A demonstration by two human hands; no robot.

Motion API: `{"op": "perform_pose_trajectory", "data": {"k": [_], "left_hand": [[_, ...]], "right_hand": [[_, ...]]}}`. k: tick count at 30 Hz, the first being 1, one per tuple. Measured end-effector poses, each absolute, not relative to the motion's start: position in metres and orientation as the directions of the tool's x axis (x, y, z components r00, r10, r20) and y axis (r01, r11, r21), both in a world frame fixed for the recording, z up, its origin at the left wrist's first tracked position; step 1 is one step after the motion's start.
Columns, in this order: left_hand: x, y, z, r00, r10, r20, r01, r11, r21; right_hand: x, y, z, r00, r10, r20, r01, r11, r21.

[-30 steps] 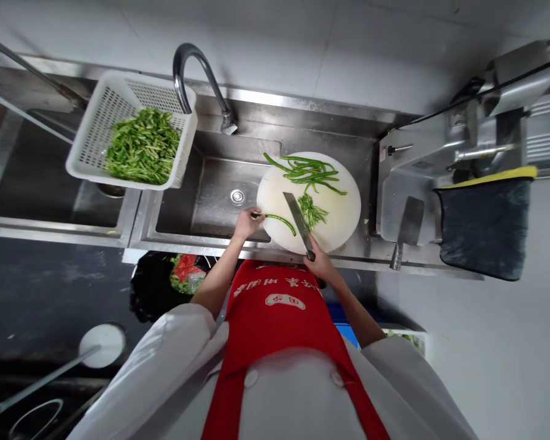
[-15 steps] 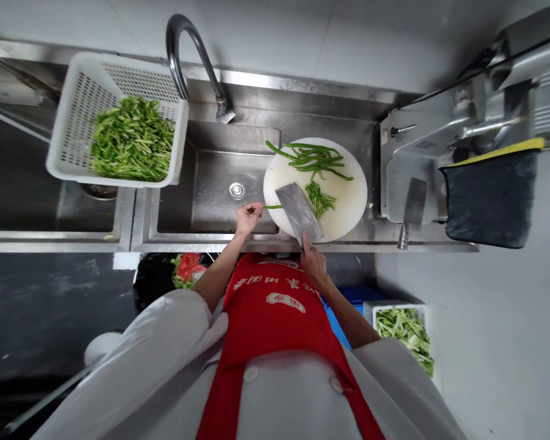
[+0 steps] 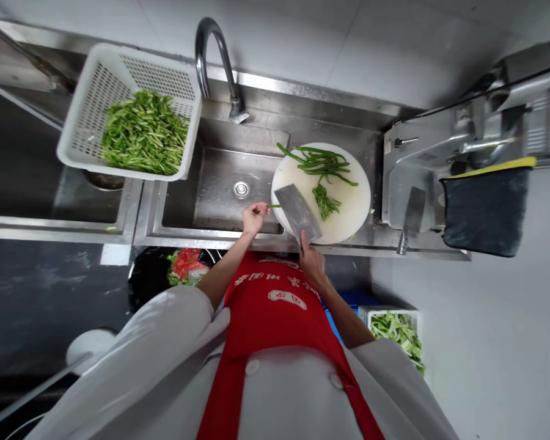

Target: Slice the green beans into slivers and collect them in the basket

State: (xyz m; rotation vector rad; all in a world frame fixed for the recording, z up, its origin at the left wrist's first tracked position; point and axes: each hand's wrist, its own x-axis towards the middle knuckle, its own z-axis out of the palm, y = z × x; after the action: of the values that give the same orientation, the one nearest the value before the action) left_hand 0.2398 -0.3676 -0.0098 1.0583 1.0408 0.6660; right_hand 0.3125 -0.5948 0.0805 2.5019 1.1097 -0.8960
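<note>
My left hand (image 3: pixel 253 219), fingers pinched, holds a green bean (image 3: pixel 274 206) just off the left edge of a round white cutting board (image 3: pixel 357 211). The bean's free end reaches over the board to the blade of a cleaver (image 3: pixel 297 209). My right hand (image 3: pixel 312 263) grips the cleaver's handle near the front edge, with the blade slanting up and left over the board. Right of the blade lies a small pile of cut green bean pieces (image 3: pixel 326 203). Several whole green beans (image 3: pixel 324 162) lie at the back of the board.
A white perforated basket (image 3: pixel 80 116) of cut green pieces stands left, beside a curved faucet (image 3: pixel 206 46) and sink basin (image 3: pixel 220 205). On the right are a second cleaver (image 3: pixel 413 214), a metal machine (image 3: pixel 401 171) and a dark cloth (image 3: pixel 488 211). Below sits a crate of chopped greens (image 3: pixel 398 335).
The view has turned slightly, shifting the sink and board rightward. Against the board, the cleaver is a little farther left, and less of the bean shows between hand and blade.
</note>
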Motion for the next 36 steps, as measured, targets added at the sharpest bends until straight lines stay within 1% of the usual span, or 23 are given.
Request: {"op": "perform_pose_trajectory", "data": {"k": [4, 9, 12, 14, 18, 20, 21, 23, 24, 26, 27, 29, 31, 34, 36], "left_hand": [[0.244, -0.368, -0.013, 0.377, 0.864, -0.334, 0.024, 0.352, 0.936], [0.246, -0.367, -0.014, 0.387, 0.873, -0.298, 0.024, 0.314, 0.949], [0.245, -0.365, -0.016, 0.392, 0.873, -0.291, 0.014, 0.310, 0.950], [0.244, -0.364, -0.020, 0.392, 0.867, -0.308, 0.009, 0.331, 0.943], [0.237, -0.357, -0.024, 0.299, 0.903, -0.308, -0.011, 0.326, 0.945], [0.228, -0.353, -0.018, 0.230, 0.931, -0.283, 0.026, 0.285, 0.958], [0.222, -0.352, -0.013, 0.197, 0.949, -0.246, 0.054, 0.240, 0.969], [0.212, -0.351, 0.003, 0.142, 0.985, -0.096, 0.120, 0.080, 0.990], [0.208, -0.353, 0.012, 0.129, 0.992, 0.006, 0.155, -0.026, 0.988], [0.205, -0.360, 0.027, 0.147, 0.970, 0.192, 0.212, -0.220, 0.952], [0.207, -0.365, 0.031, 0.180, 0.951, 0.253, 0.228, -0.290, 0.929], [0.217, -0.377, 0.033, 0.288, 0.906, 0.310, 0.231, -0.380, 0.895], [0.236, -0.390, 0.026, 0.436, 0.837, 0.331, 0.211, -0.453, 0.866], [0.274, -0.408, 0.008, 0.644, 0.685, 0.341, 0.186, -0.572, 0.799], [0.299, -0.416, -0.003, 0.731, 0.601, 0.323, 0.196, -0.639, 0.744]], "right_hand": [[0.320, -0.603, 0.078, 0.553, 0.534, -0.639, 0.717, -0.696, 0.039], [0.326, -0.608, 0.076, 0.562, 0.560, -0.609, 0.728, -0.685, 0.042], [0.325, -0.607, 0.077, 0.576, 0.523, -0.628, 0.711, -0.700, 0.069], [0.323, -0.605, 0.079, 0.568, 0.518, -0.639, 0.710, -0.702, 0.063], [0.319, -0.597, 0.080, 0.570, 0.545, -0.615, 0.720, -0.692, 0.054], [0.319, -0.595, 0.081, 0.560, 0.539, -0.629, 0.721, -0.691, 0.050], [0.321, -0.594, 0.083, 0.551, 0.538, -0.638, 0.721, -0.692, 0.039], [0.328, -0.598, 0.087, 0.541, 0.560, -0.627, 0.711, -0.703, -0.014], [0.333, -0.601, 0.091, 0.532, 0.590, -0.608, 0.704, -0.707, -0.070], [0.347, -0.611, 0.100, 0.528, 0.670, -0.522, 0.667, -0.708, -0.234], [0.355, -0.617, 0.106, 0.540, 0.701, -0.465, 0.637, -0.702, -0.319], [0.371, -0.628, 0.116, 0.582, 0.734, -0.352, 0.572, -0.676, -0.464], [0.387, -0.637, 0.123, 0.604, 0.742, -0.291, 0.522, -0.644, -0.560], [0.410, -0.648, 0.123, 0.579, 0.763, -0.286, 0.473, -0.601, -0.644], [0.420, -0.653, 0.118, 0.542, 0.780, -0.312, 0.457, -0.586, -0.669]]}}
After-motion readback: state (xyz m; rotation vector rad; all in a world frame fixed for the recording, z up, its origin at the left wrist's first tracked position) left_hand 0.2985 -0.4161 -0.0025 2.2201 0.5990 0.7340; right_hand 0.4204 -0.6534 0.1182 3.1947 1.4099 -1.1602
